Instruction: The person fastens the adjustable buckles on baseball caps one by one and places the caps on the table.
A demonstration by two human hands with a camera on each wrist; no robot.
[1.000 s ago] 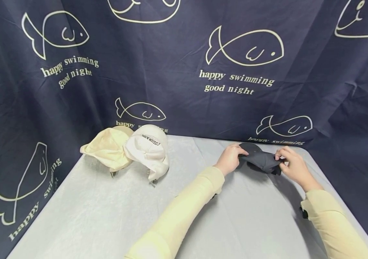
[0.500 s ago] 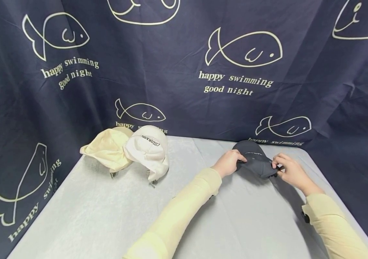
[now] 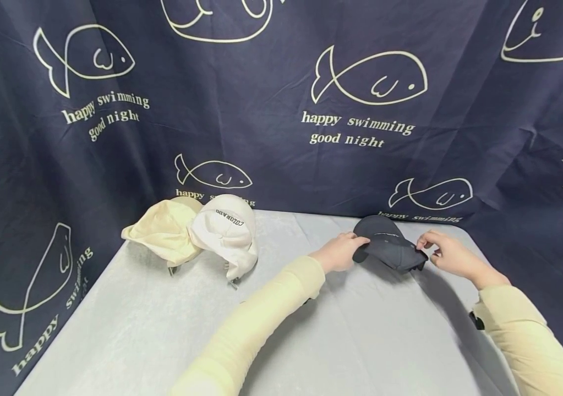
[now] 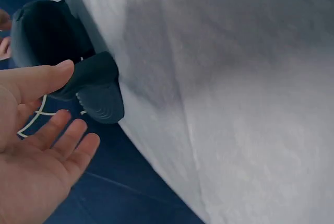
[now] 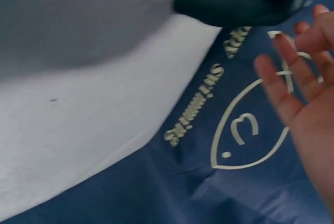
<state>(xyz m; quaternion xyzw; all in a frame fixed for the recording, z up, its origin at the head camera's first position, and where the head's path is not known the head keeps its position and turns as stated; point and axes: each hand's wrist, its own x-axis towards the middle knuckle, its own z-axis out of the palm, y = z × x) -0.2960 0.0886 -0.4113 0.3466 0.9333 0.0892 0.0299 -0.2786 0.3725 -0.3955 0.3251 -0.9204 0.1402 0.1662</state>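
The fingers of the left hand lie at the left side of a dark navy baseball cap of soft fabric. In the left wrist view, one digit rests against the cap's edge, while the others are loosely spread and apart from the cloth. The fingers of the right hand are just beside the opposite end, thumb and index bent towards it with a narrow gap; I cannot tell if a fingertip touches the fabric.

The cap stands on the far right part of the desk, which is covered with a pale grey cloth. Its longer direction goes slantwise, from far left to near right, so it lies between the two hands, to the right of the left one and to the left of the right one. The left hand is the nearer, being in contact. The cap's curved, stitched brim is on the left hand's side.

Well apart, at the far left, a white fabric cap with dark lettering touches a cream-yellow fabric cap. Behind everything hangs a navy curtain with pale fish drawings.
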